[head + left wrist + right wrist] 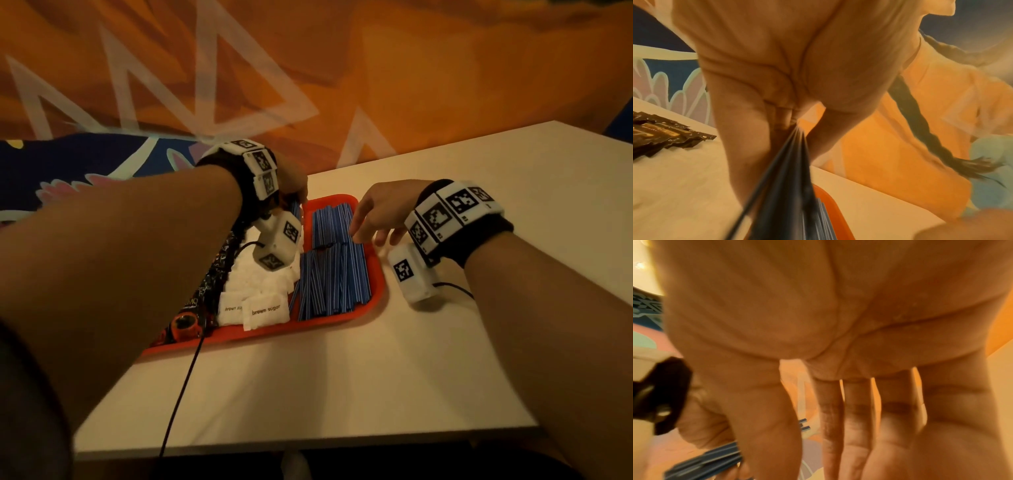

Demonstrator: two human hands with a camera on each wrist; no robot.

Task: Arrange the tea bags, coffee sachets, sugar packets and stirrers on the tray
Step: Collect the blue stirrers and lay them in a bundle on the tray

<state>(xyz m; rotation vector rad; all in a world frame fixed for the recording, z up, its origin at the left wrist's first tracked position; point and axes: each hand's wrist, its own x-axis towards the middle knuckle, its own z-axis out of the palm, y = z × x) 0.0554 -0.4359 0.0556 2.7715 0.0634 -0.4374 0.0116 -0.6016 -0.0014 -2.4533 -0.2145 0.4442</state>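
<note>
Stirrers going onto the red tray w/ both hands.

Lower your left hand's bunch of blue stirrers flat beside the 2 rows already lying at the tray's right side, ends flush (don't let them fan over the sugar packets). Left fingers pinch that bunch tight at its top; right hand is spread, fingers straight, tips touching the laid stirrers to steady them on the tabletop tray.

"brown sugar" printed on two white sugar packets at the tray's near edge
</note>
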